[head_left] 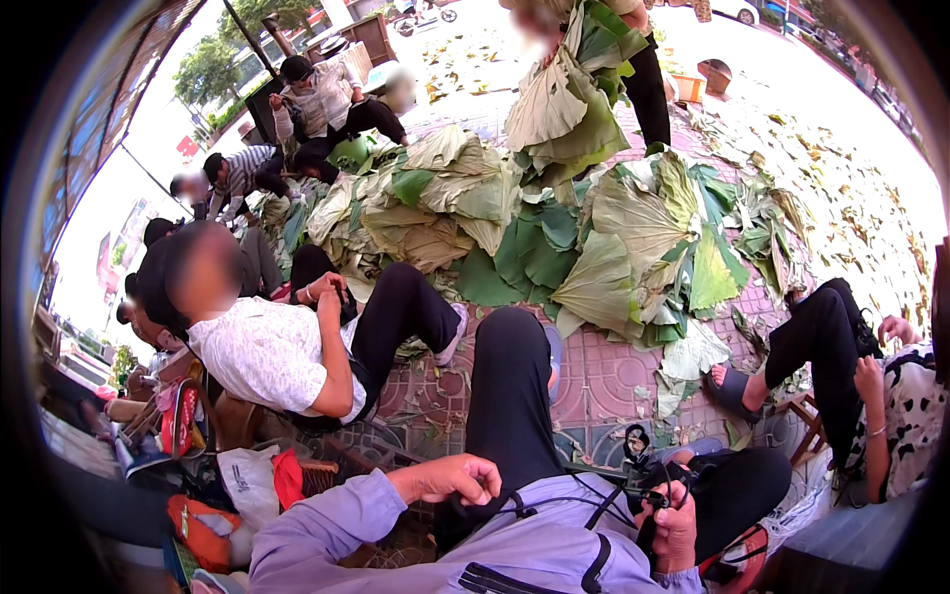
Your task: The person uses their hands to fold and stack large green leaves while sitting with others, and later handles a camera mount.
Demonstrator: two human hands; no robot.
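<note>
My left hand (450, 480) hovers above my dark-trousered left thigh, fingers curled in and nothing visible in them. Lower right, my right hand (677, 525) is closed around a black cord (661, 498); its far part is hard to make out. More thin black cord (534, 500) runs across my lilac jacket (435, 544). Beyond my knees lies a big heap of large lotus leaves (633, 233), some green, some dried pale. A standing person holds up a bundle of leaves (564, 109) behind it.
A person in a white shirt (272, 361) sits close on my left, another in spotted clothing (905, 421) on my right. Several people sit farther left. Bags, including an orange one (203, 530), lie beside me. Leaf pieces cover the pavement (811, 198) at the far right.
</note>
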